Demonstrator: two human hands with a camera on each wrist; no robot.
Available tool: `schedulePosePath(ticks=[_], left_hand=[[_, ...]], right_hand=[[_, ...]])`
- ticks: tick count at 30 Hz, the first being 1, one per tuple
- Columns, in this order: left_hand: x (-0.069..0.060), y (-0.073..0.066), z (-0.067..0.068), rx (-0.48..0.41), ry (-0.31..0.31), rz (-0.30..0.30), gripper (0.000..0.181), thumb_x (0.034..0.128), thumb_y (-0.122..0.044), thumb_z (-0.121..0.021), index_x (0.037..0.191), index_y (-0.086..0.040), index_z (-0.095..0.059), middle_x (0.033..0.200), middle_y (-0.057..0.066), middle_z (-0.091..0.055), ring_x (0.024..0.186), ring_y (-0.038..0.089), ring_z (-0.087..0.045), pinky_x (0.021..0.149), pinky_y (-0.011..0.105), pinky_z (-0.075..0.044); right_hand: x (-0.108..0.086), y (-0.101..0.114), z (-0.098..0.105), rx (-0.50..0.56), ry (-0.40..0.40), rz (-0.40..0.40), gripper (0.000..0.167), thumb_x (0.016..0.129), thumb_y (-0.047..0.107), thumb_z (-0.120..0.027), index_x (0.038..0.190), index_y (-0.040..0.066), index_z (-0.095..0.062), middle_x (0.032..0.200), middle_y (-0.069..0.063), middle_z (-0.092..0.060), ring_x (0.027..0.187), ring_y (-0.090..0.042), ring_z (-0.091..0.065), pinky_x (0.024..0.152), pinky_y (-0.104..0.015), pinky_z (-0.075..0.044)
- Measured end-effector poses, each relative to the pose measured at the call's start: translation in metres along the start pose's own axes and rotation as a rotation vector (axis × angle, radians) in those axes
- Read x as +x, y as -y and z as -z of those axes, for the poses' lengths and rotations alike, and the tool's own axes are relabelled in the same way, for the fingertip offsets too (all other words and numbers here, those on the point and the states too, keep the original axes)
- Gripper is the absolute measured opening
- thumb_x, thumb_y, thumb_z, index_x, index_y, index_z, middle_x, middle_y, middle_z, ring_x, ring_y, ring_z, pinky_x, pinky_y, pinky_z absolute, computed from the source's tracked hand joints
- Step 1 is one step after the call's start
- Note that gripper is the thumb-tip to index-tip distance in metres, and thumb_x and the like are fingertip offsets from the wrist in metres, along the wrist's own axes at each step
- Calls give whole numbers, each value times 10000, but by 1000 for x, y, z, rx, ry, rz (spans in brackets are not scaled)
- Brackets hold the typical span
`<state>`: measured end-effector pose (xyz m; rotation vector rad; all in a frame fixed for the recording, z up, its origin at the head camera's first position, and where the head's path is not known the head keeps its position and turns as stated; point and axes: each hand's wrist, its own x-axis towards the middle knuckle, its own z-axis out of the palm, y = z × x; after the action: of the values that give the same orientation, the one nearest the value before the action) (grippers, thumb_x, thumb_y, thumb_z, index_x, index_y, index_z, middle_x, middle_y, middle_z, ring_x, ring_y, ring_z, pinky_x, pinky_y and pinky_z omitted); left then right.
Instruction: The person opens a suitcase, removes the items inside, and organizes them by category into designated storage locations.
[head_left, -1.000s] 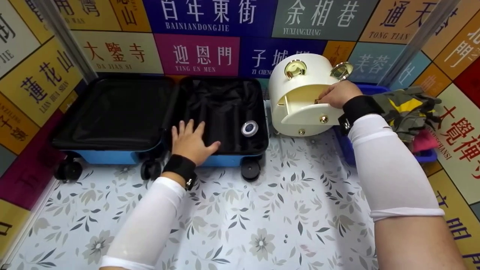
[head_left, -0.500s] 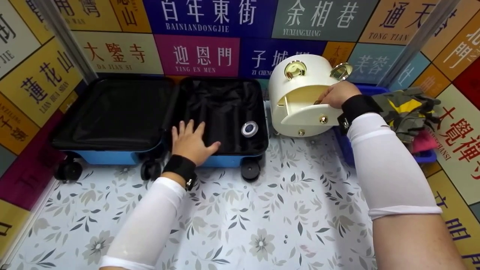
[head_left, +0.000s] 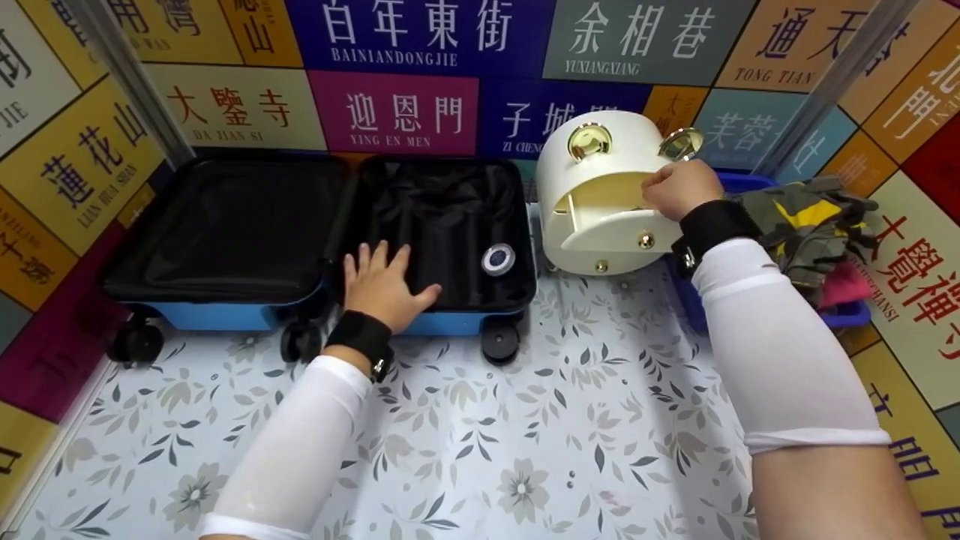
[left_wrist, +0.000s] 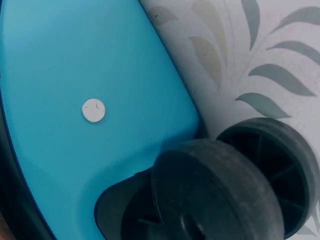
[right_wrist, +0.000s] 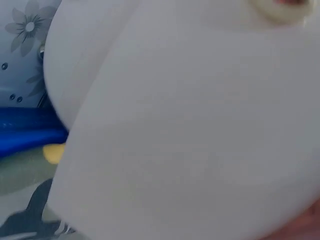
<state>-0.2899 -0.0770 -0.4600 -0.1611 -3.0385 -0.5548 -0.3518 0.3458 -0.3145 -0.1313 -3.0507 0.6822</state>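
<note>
An open blue suitcase (head_left: 450, 322) with black lining lies flat at the left and centre of the head view. My left hand (head_left: 386, 292), fingers spread, lies over the near edge of its right half. Inside that half is a small round silver-and-blue object (head_left: 498, 259). To the right stands a rounded cream storage box (head_left: 551, 180) with gold fittings and its front drawer (head_left: 619, 232) tilted out. My right hand (head_left: 684, 189) is over the drawer opening, fingers curled and pinched together at a small brownish thing, mostly hidden. The right wrist view shows mainly the blurred cream surface.
A blue basket (head_left: 694, 307) beside the box holds camouflage cloth (head_left: 810, 217) with yellow patches and a pink piece (head_left: 847, 283). Black caster wheels (head_left: 500, 341) stick out from the suitcase's near side. Printed panels (head_left: 390, 112) wall the back and sides; the floor covering is leaf-patterned.
My right hand has drawn slightly up and right, out of the drawer opening; the brownish thing at its fingertips shows less. My left hand and the suitcase stay put.
</note>
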Motion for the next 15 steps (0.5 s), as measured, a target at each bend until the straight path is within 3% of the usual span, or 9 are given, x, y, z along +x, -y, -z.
schedulePosePath(ticks=[4,7,11,15], left_hand=[[0,-1,0,-9,-4,-3,929,943,-696,-615,1654,-154,-363,1728,228,-254,1617,496,-120,1309,647,-14],[1,-1,0,-7,-6,-5,930,942,-699,-610,1652,-152,-365,1726,230,-256,1616,498,-121,1307,651,-17],[1,-1,-1,-2,0,-3,941,939,-721,-595,1655,-157,-361,1728,227,-252,1618,495,-113,1308,648,-15],[1,1,-2,-2,3,0,944,936,-721,-600,1656,-161,-358,1729,226,-252,1618,495,-112,1310,644,-13]], right_hand=[[-23,9,-16,188,-338,-9,357,1012,263,-562,1184,9,-745,1180,-237,-718,1089,-372,-644,977,-484,-491],[-43,12,-35,268,-524,72,266,990,219,-637,1065,-25,-714,1047,-202,-683,993,-332,-598,958,-452,-452],[-62,6,-60,276,-634,177,248,945,181,-717,997,-59,-683,1040,-217,-605,1057,-373,-510,1013,-482,-384],[-69,-2,-76,264,-692,204,271,910,181,-753,1019,-52,-668,1131,-244,-532,1186,-423,-428,1045,-519,-353]])
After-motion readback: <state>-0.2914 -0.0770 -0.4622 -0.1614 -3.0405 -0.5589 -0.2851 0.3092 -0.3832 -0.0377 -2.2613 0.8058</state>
